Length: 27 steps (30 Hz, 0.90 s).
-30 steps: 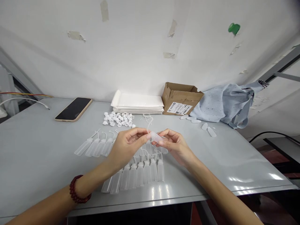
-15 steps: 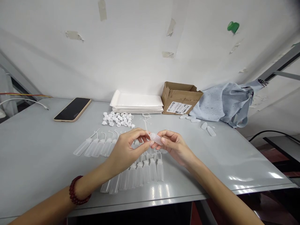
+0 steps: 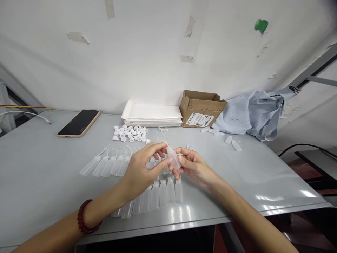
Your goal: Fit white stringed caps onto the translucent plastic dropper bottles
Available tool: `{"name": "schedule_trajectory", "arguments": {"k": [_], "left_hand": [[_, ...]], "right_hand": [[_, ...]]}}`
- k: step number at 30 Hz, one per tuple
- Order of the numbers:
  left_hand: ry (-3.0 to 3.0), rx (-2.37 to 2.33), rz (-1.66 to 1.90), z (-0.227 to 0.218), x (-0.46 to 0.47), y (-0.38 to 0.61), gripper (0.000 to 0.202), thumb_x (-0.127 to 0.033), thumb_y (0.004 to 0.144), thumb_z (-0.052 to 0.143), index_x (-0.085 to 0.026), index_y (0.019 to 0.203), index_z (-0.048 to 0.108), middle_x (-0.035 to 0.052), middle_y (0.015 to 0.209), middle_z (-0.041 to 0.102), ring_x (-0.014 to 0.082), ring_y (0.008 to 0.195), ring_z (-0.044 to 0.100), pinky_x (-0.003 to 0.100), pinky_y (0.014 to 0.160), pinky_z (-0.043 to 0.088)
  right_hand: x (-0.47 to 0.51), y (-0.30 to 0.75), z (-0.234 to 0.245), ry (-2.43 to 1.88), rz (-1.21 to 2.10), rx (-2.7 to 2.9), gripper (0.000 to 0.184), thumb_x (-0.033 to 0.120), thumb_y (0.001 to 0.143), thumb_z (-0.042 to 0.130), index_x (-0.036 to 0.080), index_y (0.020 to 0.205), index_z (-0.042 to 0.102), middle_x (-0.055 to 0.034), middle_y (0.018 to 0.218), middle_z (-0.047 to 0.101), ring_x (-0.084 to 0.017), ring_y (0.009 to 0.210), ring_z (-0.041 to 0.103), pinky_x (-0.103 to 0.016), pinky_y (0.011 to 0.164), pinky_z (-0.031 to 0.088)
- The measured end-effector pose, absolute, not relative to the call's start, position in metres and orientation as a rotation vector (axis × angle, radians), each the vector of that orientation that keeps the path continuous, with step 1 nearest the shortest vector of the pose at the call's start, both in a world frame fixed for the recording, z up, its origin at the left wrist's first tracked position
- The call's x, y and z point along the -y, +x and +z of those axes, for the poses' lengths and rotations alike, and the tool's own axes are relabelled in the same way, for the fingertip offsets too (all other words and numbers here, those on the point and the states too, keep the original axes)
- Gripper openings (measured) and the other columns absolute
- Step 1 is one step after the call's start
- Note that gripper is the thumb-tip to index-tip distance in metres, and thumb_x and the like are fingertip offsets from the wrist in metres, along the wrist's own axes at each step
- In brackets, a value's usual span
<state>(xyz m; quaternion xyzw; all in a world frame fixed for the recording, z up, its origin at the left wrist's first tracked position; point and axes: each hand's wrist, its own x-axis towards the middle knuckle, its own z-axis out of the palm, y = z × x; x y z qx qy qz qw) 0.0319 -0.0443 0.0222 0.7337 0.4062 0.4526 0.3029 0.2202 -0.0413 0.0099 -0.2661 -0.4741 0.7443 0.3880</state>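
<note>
Between my two hands is a small translucent plastic bottle [image 3: 173,158], tilted, its narrow top toward my left fingers. My left hand [image 3: 147,163] pinches it near the top with thumb and fingers. Against its lower body press the thumb and fingers of my right hand [image 3: 196,165]. Under and beside my hands lie rows of similar bottles [image 3: 163,193] with thin curved tubes on their tops. More of these tubed bottles [image 3: 105,165] lie to the left, partly covered by my left hand. Farther back sits a pile of small white caps [image 3: 130,133].
A phone [image 3: 79,123] lies at the back left. Along the wall are stacked white padded envelopes [image 3: 152,114], a cardboard box [image 3: 202,109] and a light blue cloth bag [image 3: 244,112]. Loose thin tubes [image 3: 163,130] lie before the envelopes, and several loose bottles [image 3: 236,145] at the right.
The bottle in my hands has turned more upright, its narrow top now pointing up and its body down. The fingers of my right hand have shifted around it.
</note>
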Motion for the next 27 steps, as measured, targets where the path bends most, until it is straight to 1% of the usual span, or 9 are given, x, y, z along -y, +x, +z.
{"name": "schedule_trajectory", "arguments": {"k": [3,6,9,12,16,19,23,25,27], "left_hand": [[2.047,-1.048,1.212,0.023,0.046,0.032,0.020,-0.018,0.082,0.063,-0.019,0.102,0.059,0.0014,0.089,0.062,0.0135,0.078,0.056,0.027,0.072,0.048],[2.187,-0.964,1.237,0.024,0.047,0.033,0.028,-0.023,0.082,0.066,-0.019,0.108,0.056,0.0034,0.092,0.062,0.0150,0.080,0.056,0.029,0.072,0.049],[2.320,-0.904,1.234,0.022,0.047,0.033,0.044,-0.029,0.080,0.069,-0.018,0.117,0.050,0.0071,0.100,0.060,0.0182,0.088,0.057,0.032,0.075,0.051],[2.433,-0.919,1.221,0.018,0.048,0.032,0.052,-0.031,0.079,0.070,-0.017,0.123,0.045,0.0107,0.108,0.059,0.0218,0.099,0.056,0.037,0.083,0.050],[2.540,-0.937,1.271,0.015,0.047,0.032,0.053,-0.031,0.079,0.070,-0.012,0.122,0.045,0.0139,0.110,0.058,0.0244,0.104,0.055,0.039,0.088,0.049],[2.654,-0.906,1.279,0.018,0.045,0.033,0.044,-0.024,0.080,0.066,-0.010,0.118,0.046,0.0141,0.105,0.060,0.0247,0.099,0.056,0.040,0.085,0.049],[2.874,-0.862,1.147,0.025,0.045,0.036,0.032,-0.017,0.081,0.058,-0.008,0.110,0.049,0.0142,0.100,0.061,0.0264,0.093,0.056,0.041,0.079,0.048],[2.924,-0.877,1.087,0.027,0.045,0.038,0.033,-0.017,0.081,0.057,-0.007,0.112,0.049,0.0148,0.100,0.061,0.0275,0.094,0.055,0.042,0.078,0.048],[2.939,-0.894,1.057,0.027,0.046,0.038,0.036,-0.017,0.082,0.056,-0.007,0.115,0.048,0.0153,0.102,0.060,0.0280,0.095,0.055,0.042,0.078,0.047]], "right_hand": [[0.042,0.220,0.010,-0.668,1.914,1.220,0.026,0.037,0.084,0.064,0.016,0.097,0.059,-0.0015,0.073,0.066,-0.010,0.054,0.060,-0.025,0.057,0.048],[0.044,0.219,0.012,-0.684,1.930,1.222,0.025,0.037,0.084,0.064,0.016,0.096,0.059,0.0013,0.068,0.062,-0.006,0.046,0.049,-0.021,0.049,0.038],[0.045,0.218,0.016,-0.702,1.961,1.192,0.026,0.037,0.082,0.065,0.016,0.098,0.060,0.0000,0.073,0.063,-0.004,0.045,0.037,-0.019,0.045,0.029],[0.046,0.218,0.020,-0.704,1.966,1.191,0.027,0.038,0.082,0.066,0.017,0.098,0.061,-0.0012,0.074,0.064,-0.004,0.046,0.032,-0.020,0.045,0.024],[0.046,0.219,0.019,-0.722,1.905,1.274,0.030,0.042,0.083,0.063,0.017,0.098,0.060,-0.0019,0.072,0.065,-0.006,0.048,0.039,-0.021,0.046,0.028],[0.045,0.219,0.017,-0.758,1.795,1.348,0.031,0.044,0.084,0.061,0.017,0.098,0.059,-0.0019,0.071,0.065,-0.007,0.050,0.045,-0.021,0.048,0.033],[0.047,0.217,0.019,-0.888,1.576,1.348,0.031,0.042,0.075,0.071,0.017,0.091,0.062,-0.0007,0.074,0.062,-0.007,0.056,0.049,-0.020,0.050,0.037],[0.049,0.216,0.022,-0.944,1.501,1.338,0.030,0.040,0.072,0.074,0.016,0.086,0.063,-0.0001,0.074,0.061,-0.008,0.058,0.050,-0.020,0.051,0.040],[0.050,0.215,0.026,-0.984,1.458,1.347,0.027,0.040,0.073,0.072,0.016,0.083,0.064,-0.0002,0.073,0.061,-0.008,0.059,0.050,-0.021,0.051,0.041]]}}
